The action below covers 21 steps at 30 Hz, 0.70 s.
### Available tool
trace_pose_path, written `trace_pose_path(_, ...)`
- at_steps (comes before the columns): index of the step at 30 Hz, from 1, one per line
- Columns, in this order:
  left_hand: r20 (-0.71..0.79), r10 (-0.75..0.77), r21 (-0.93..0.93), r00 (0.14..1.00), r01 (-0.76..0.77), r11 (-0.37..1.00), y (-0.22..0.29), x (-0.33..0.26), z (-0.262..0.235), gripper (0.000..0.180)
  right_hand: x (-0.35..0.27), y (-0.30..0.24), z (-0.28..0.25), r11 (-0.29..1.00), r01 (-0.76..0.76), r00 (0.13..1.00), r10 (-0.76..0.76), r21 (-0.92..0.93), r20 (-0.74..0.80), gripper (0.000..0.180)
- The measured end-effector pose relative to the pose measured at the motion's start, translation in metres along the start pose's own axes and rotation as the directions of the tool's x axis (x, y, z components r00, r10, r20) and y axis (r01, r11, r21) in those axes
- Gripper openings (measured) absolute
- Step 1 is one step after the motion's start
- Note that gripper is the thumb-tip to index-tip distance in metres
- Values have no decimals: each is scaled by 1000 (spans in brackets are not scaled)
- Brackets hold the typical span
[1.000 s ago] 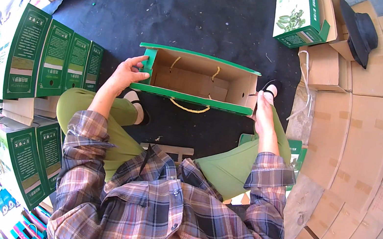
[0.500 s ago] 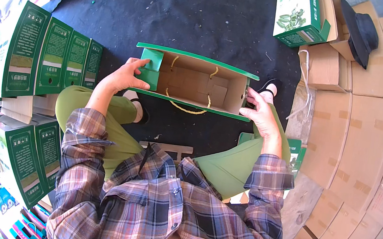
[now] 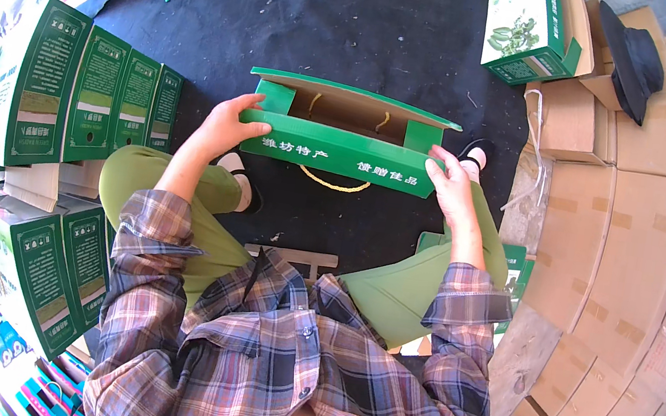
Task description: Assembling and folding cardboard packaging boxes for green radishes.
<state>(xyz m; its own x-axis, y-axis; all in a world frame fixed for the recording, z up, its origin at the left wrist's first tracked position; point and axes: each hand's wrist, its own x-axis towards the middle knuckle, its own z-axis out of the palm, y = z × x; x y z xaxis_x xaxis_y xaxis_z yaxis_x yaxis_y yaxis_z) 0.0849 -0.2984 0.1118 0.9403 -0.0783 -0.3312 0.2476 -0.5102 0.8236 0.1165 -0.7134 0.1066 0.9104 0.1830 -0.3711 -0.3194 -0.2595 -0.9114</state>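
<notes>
I hold a long green cardboard gift box [image 3: 340, 150] between both hands, above a black mat. Its top is open and shows a brown inside with two yellow cord handles; another yellow cord loop hangs under it. My left hand [image 3: 223, 127] grips the box's left end, fingers curled over the near flap. My right hand [image 3: 450, 187] presses on the right end of the same flap. The near flap is folded up toward me, its green printed face showing.
A row of assembled green boxes [image 3: 91, 99] stands at my left, and more green boxes [image 3: 40, 268] lie lower left. Brown cartons [image 3: 628, 252] are stacked at the right. A green and white box [image 3: 525, 30] and a black hat [image 3: 631, 55] lie at top right.
The box has tilted and come nearer to me. The near long flap has folded up, hiding most of the brown inside. My right hand moved from the far right side onto the flap's end.
</notes>
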Motion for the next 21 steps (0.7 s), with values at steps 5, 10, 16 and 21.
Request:
trace_pose_path(5,-298,122,341,947,-14,940,-5,3,21,46,-5,12,12,762,164,961,-266,-626,-72,59)
trace_pose_path(10,-370,131,522,920,89,848,3,-3,38,41,-22,7,33,592,189,945,-327,-783,-20,74)
trace_pose_path(16,-285,134,494,949,26,869,5,-6,40,53,-31,-8,44,504,186,963,-266,-844,54,86)
trace_pose_path(21,-137,186,649,973,-53,759,20,-18,53,82,-26,-9,44,420,207,949,-305,-884,78,86)
